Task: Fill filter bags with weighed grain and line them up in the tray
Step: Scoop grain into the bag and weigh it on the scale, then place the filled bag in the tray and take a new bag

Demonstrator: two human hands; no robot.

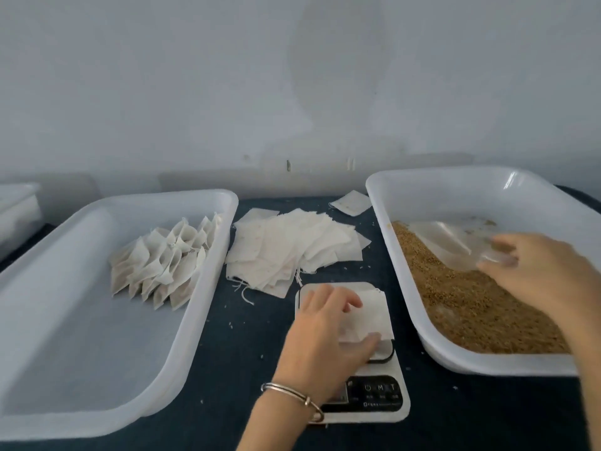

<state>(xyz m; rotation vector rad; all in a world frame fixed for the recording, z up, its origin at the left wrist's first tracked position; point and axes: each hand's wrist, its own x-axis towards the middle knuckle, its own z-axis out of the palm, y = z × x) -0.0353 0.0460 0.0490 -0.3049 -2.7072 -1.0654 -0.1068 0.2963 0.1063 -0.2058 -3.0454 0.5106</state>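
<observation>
White filter bag point(366, 315) pinned on the scale point(364, 369) under the left hand point(325, 340), fingers point(344, 301) curled round it and thumb pinching its near edge, probably holding the mouth ready for grain. Off to the right, right hand point(536, 268) gripping a clear scoop point(461, 245), fingers bent round its handle, over the grain point(471, 304) in the right tub point(487, 362). Beyond the left fingers, a loose pile of empty bags point(292, 249) on the dark counter point(244, 353). Far left, filled bags point(166, 258) lined up in the tray point(97, 418). Nothing blocking the scoop's way except the tub's rim.
</observation>
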